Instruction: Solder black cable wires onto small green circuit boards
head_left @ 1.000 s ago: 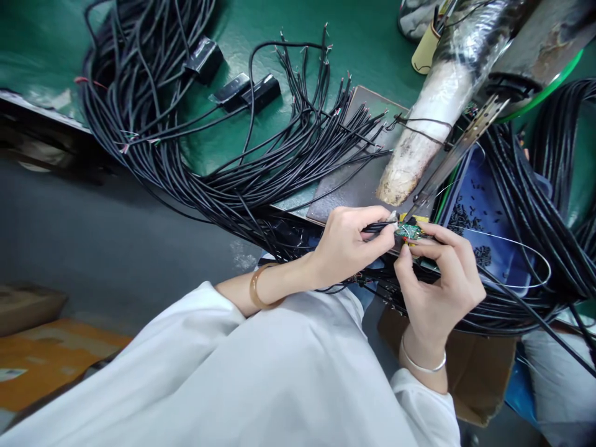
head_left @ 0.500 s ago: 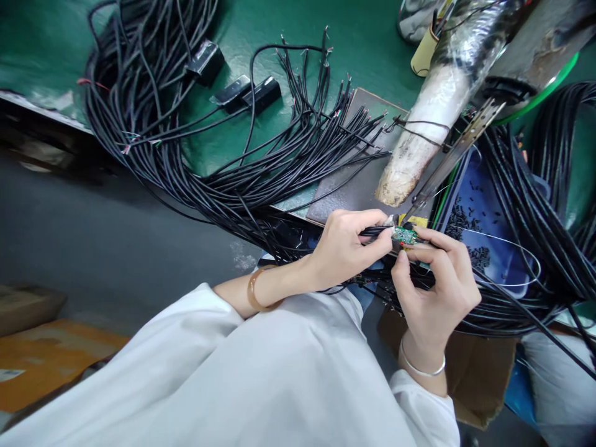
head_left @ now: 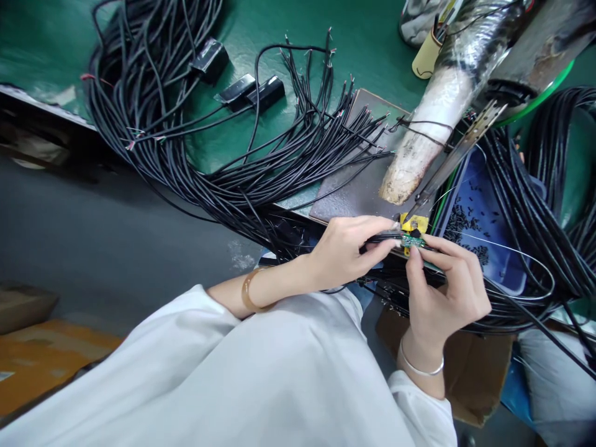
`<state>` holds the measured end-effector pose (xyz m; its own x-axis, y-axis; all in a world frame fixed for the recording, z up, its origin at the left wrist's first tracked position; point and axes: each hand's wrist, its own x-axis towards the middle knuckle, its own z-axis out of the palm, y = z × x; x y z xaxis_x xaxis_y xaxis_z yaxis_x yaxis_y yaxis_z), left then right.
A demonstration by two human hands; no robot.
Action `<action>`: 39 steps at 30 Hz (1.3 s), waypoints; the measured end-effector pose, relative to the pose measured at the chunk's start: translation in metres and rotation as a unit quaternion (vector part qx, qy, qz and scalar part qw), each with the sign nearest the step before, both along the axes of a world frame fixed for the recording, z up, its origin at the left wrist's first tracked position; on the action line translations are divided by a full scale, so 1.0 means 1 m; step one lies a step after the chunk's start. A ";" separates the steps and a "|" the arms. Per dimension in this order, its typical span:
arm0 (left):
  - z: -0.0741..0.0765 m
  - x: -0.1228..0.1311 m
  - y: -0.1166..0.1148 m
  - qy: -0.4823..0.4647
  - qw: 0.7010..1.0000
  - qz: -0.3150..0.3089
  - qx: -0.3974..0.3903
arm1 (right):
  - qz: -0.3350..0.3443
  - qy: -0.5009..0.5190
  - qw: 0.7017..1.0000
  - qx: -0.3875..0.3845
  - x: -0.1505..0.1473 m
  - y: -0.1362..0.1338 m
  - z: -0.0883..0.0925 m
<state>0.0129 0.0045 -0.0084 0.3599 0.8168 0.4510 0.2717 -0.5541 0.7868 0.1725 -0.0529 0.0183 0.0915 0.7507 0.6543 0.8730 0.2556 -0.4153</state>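
My left hand [head_left: 342, 251] pinches black cables [head_left: 384, 236] close to their ends, where they meet a small green circuit board [head_left: 413, 241]. The fingers of my right hand [head_left: 449, 276] close on the board's right part, thumb below and fingers above. Just above the board, the tip of a fixed soldering iron [head_left: 433, 183] points down toward a yellow pad [head_left: 421, 221]; a small gap separates tip and board. A thin silvery wire [head_left: 516, 249] runs in a loop beside my right hand.
A white wrapped pipe [head_left: 414, 149] hangs over a grey mat [head_left: 349, 177]. Many black cables [head_left: 223, 192] with stripped ends lie on the green table [head_left: 298, 18]. A blue tray [head_left: 505, 211] holds small black pieces. More coiled cables [head_left: 540, 205] are at right.
Both hands and the circuit board have shifted slightly right and down, leaving the board farther from the iron's tip. More of the yellow pad shows. The whole view has shifted slightly.
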 end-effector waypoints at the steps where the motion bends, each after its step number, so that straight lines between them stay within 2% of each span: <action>1: -0.003 -0.002 0.000 0.015 0.999 0.003 0.049 | -0.007 0.017 1.000 0.001 0.001 0.000 0.000; 4: -0.013 -0.006 -0.001 0.050 0.977 0.028 0.207 | -0.014 0.097 0.995 -0.033 0.003 0.000 -0.001; 6: -0.017 -0.006 -0.001 0.054 0.963 0.047 0.261 | -0.002 0.160 0.985 -0.068 0.003 0.000 -0.001; 8: -0.017 -0.005 -0.002 0.045 0.969 0.050 0.237 | 0.008 0.202 0.975 -0.087 0.002 0.001 -0.002; 12: -0.012 0.001 -0.005 -0.019 0.993 0.048 0.110 | 0.010 0.197 0.977 -0.082 -0.001 0.003 -0.005; 18: -0.009 0.007 -0.005 -0.037 0.996 0.058 0.048 | 0.004 0.110 0.993 -0.043 -0.004 0.005 -0.010; 22: -0.005 0.008 0.000 -0.043 0.998 0.048 0.002 | 0.002 0.104 0.994 -0.030 -0.006 0.007 -0.011; 32: -0.003 0.012 0.006 -0.101 0.993 0.052 -0.036 | -0.005 0.092 0.994 -0.056 -0.004 0.008 -0.009; 39: -0.002 0.011 0.006 -0.116 0.992 0.046 0.010 | -0.013 0.082 0.995 -0.057 -0.007 0.008 -0.003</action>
